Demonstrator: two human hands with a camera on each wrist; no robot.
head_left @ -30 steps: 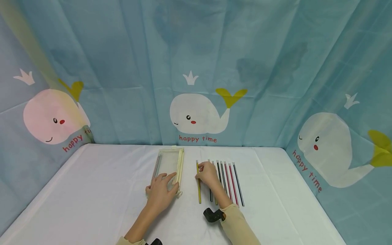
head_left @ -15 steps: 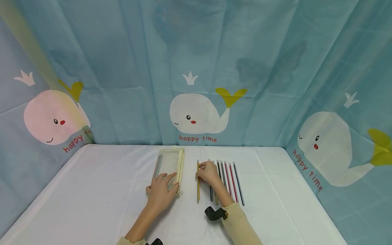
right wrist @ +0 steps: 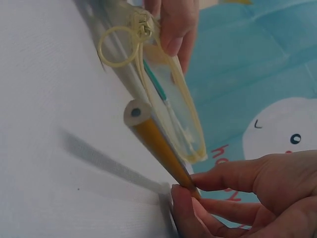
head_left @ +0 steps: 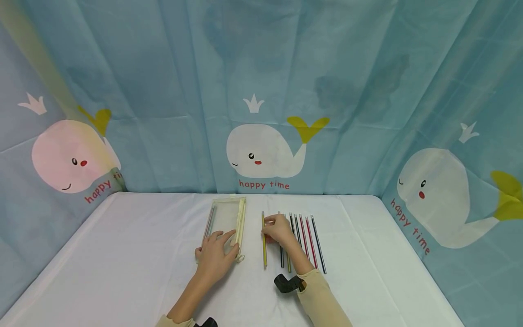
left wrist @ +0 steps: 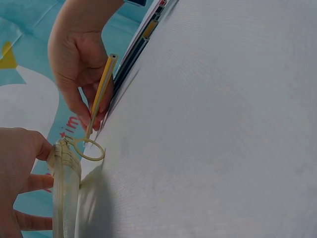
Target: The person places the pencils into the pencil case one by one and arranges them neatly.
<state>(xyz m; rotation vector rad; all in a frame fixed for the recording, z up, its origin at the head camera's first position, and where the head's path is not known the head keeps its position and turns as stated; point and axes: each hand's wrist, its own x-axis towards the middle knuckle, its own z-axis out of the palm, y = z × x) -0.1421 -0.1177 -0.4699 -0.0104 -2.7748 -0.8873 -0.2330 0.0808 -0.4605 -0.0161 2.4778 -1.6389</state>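
My right hand (head_left: 282,229) pinches a yellow pencil (head_left: 264,254) between thumb and fingers. In the right wrist view the flat, unsharpened end of that pencil (right wrist: 161,153) tilts up off the cloth, casting a shadow. My left hand (head_left: 214,256) spreads over a clear zip pencil pouch (head_left: 226,211) with cream edging, gripping it across its sides. Thin sticks (head_left: 210,220) show along the pouch's left side. A cream ring pull (left wrist: 89,149) hangs from the zipper at the near end. Through the pouch's mouth in the right wrist view, a teal-ended stick (right wrist: 154,79) is visible.
Right of the yellow pencil lies a row of several pencils, among them a red pencil (head_left: 311,243) and a dark pencil (head_left: 318,245); my right hand partly covers the row. The table has a white cloth (head_left: 122,259). A blue whale-print curtain (head_left: 171,150) surrounds its back and sides.
The pencil's near end has risen and drawn slightly away from me, while my right hand has shifted only a little. My left hand and the pouch have stayed put.
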